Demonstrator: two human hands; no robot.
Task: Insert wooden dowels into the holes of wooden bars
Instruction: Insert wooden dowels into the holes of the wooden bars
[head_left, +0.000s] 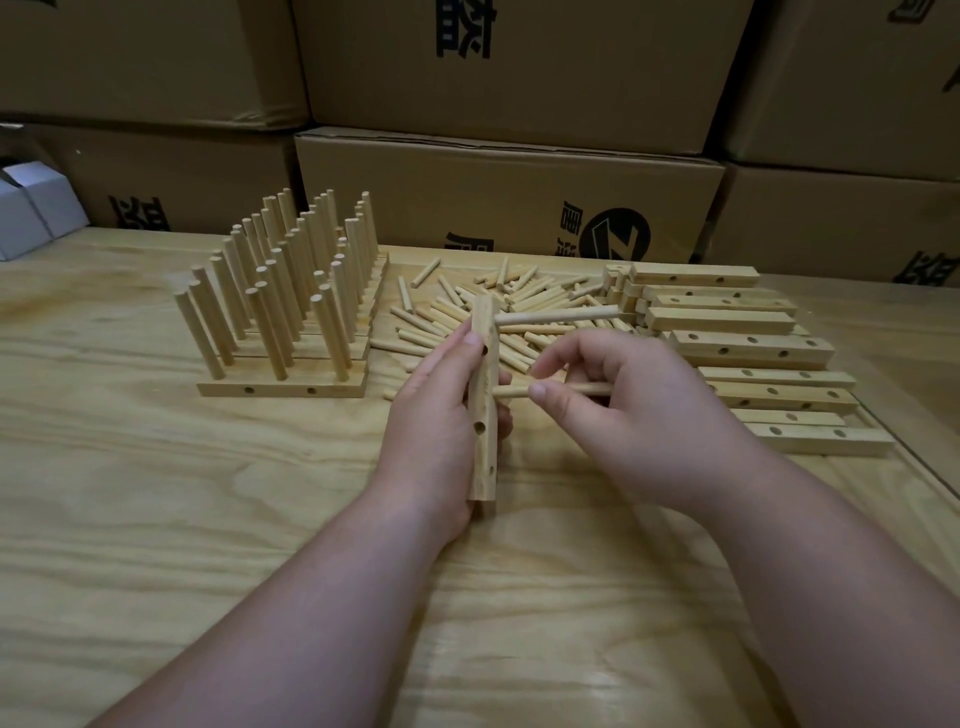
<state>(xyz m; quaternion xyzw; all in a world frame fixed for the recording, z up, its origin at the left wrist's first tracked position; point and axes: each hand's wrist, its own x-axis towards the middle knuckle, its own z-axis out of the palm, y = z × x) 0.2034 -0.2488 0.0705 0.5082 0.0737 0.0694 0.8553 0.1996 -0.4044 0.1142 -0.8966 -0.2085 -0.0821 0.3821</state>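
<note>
I hold the bar (483, 400) on end with my left hand (441, 410), fingers curled round its lower half and thumb laid along its left face, so that the drilled face turns toward my right hand (613, 405) and the holes stay reachable. One dowel (558, 315) already sits in the top hole of the bar and juts out to the right, which I judge leaves the middle and lower holes to fill. My right hand pinches a second dowel (519, 392) between thumb and forefinger, level with the middle of the bar, its tip touching or just entering the bar there; I cannot tell whether it is seated. I keep this dowel square to the bar because a tilted entry would likely jam. The lower hole (479, 428) of the bar is open and faces me. Behind the bar lies the loose dowel pile (467, 317), within easy reach of the feeding hand. Right of the bar sit the blank bars (748, 348), stacked flat. Left of the bar stand the finished bars (283, 387), pegs upright, kept out of the working path.
</note>
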